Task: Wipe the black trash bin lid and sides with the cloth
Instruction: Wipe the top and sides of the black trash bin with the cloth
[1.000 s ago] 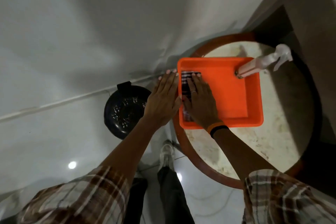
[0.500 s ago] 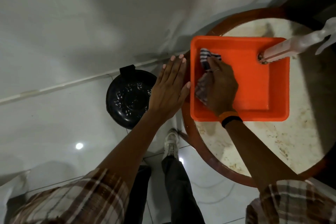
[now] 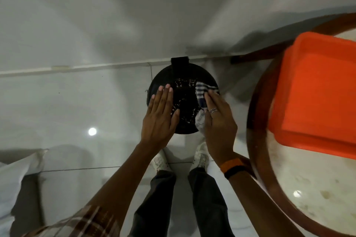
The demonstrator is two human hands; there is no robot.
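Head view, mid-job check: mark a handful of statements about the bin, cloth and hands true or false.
1. The right hand holds the striped cloth over the bin lid. True.
2. The cloth lies in the orange tray. False: the right hand has it at the lid.
3. The left hand is flat and holds nothing. True.
4. The bin lid is white. False: it is black.

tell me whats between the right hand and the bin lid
In the head view the striped cloth lies between the right hand and the black bin lid; its fingers press it onto the lid's right side.
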